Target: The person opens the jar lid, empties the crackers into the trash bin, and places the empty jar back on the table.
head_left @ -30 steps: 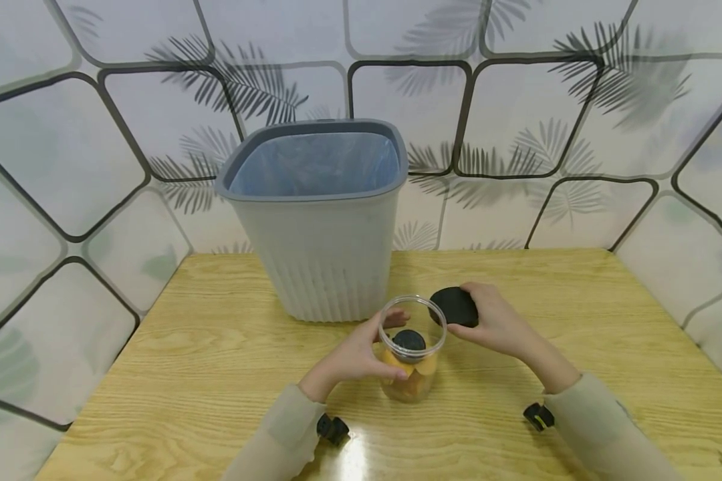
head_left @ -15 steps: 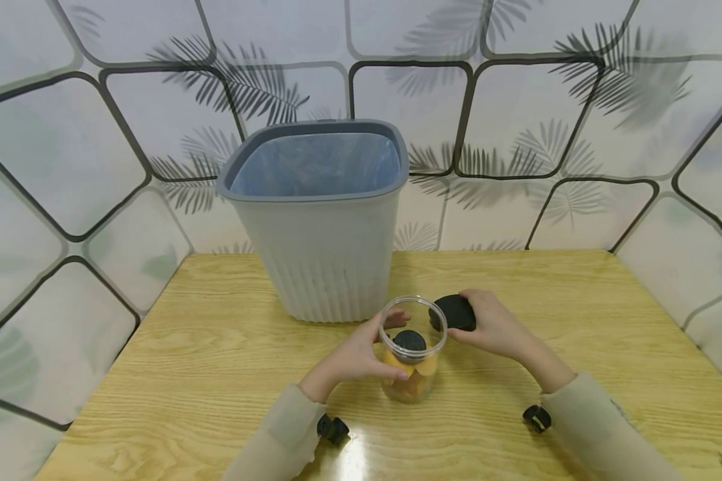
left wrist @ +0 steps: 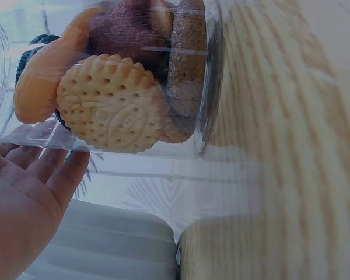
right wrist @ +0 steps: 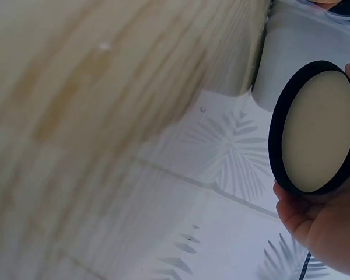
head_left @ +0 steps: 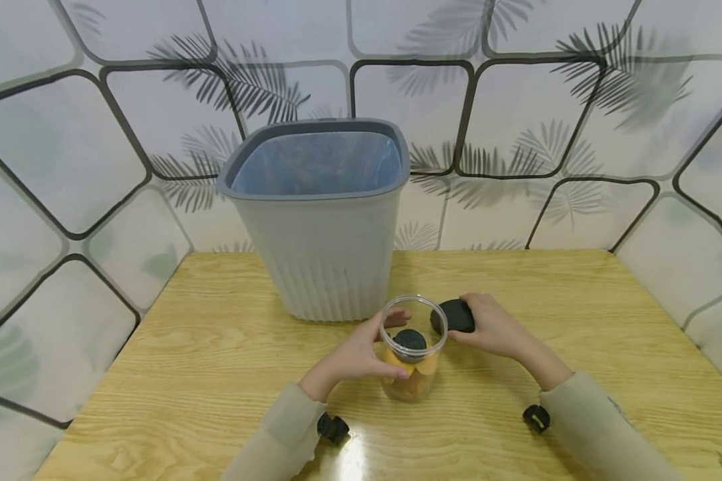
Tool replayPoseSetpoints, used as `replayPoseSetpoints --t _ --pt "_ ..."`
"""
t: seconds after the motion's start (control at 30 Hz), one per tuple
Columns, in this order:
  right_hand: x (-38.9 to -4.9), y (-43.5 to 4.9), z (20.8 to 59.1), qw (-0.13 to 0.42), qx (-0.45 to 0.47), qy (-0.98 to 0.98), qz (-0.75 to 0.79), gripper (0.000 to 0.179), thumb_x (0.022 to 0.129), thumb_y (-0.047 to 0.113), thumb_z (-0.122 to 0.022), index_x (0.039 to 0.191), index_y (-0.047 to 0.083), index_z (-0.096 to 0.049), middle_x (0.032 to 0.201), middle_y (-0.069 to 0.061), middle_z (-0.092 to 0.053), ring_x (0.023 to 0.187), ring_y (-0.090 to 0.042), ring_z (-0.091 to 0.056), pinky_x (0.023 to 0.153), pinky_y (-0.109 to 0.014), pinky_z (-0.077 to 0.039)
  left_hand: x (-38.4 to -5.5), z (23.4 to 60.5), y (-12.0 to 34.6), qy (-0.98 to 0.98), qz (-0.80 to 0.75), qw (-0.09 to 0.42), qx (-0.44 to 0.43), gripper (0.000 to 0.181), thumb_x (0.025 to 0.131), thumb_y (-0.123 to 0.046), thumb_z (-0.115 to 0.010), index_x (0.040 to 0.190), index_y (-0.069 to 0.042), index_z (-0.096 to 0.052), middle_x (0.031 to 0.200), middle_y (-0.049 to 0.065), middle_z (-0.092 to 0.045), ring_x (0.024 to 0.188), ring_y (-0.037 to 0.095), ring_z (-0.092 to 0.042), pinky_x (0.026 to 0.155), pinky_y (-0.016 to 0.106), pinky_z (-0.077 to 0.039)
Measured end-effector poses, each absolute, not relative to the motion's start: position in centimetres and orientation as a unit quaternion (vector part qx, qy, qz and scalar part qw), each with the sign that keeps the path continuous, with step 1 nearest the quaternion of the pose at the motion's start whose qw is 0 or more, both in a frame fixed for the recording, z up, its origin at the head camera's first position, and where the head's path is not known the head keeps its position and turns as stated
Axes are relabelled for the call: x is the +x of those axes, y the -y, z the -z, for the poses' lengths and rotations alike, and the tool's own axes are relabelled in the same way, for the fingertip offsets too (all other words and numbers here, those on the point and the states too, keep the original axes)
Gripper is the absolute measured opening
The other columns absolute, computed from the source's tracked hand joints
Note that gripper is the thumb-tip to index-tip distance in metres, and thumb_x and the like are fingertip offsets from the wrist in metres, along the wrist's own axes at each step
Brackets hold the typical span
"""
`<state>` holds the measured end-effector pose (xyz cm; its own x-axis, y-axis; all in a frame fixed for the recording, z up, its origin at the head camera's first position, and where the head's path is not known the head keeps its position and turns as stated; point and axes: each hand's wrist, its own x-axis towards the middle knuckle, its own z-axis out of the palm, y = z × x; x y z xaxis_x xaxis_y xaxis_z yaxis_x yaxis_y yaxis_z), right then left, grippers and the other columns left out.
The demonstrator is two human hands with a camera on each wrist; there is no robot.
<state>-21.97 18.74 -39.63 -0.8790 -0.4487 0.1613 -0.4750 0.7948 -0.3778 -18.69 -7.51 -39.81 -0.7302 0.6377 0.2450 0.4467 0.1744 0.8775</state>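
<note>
My left hand (head_left: 361, 354) grips a clear plastic jar (head_left: 410, 393), fingers behind and thumb in front; the jar stands upright and uncovered on the table. Inside, the left wrist view shows a round scalloped biscuit (left wrist: 114, 105), an orange curved piece (left wrist: 44, 87), a reddish-brown piece (left wrist: 128, 32) and a speckled brown one (left wrist: 186, 58). A dark round piece (head_left: 410, 341) lies on top. Just right of the jar's rim, my right hand (head_left: 496, 324) holds a black lid (head_left: 453, 317) by its edge. Its pale inner face (right wrist: 318, 131) shows in the right wrist view.
A grey waste bin (head_left: 331, 260) with a blue-grey rim and a liner stands behind the jar, to its left. Patterned panels (head_left: 517, 120) enclose the wooden table (head_left: 216, 361) at the back and sides. Small black devices (head_left: 333, 429) sit by both sleeves.
My right hand has lowered slightly with the black lid, and the lid has tilted. The left hand and the jar stay where they were.
</note>
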Motion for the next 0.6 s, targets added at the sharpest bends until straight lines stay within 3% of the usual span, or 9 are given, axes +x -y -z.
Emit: replayPoseSetpoints --t 0.27,0.6 --pt "-22.16 -18.82 39.82 0.016 0.241 0.95 -0.199 0.07 0.076 0.036 -0.067 0.118 -0.014 -0.043 0.11 -0.027 -0.05 0.1 -0.037 -0.046 0.08 -0.047 -0.039 -18.74 39.79 7.52 -0.764 -0.533 0.087 0.355 0.085 0.064 -0.009 -0.079 0.133 -0.007 -0.03 0.13 0.005 -0.041 0.118 0.014 -0.039 0.095 0.035 -0.035" --pt "-22.1 -18.7 39.89 0.006 0.24 0.952 -0.189 0.071 0.075 0.037 -0.067 0.117 -0.015 -0.044 0.107 -0.026 -0.051 0.096 -0.035 -0.048 0.076 -0.044 -0.041 -18.7 39.8 7.54 -0.762 -0.534 0.089 0.356 0.084 0.065 -0.008 -0.079 0.134 -0.007 -0.029 0.131 0.006 -0.041 0.119 0.015 -0.038 0.095 0.037 -0.034"
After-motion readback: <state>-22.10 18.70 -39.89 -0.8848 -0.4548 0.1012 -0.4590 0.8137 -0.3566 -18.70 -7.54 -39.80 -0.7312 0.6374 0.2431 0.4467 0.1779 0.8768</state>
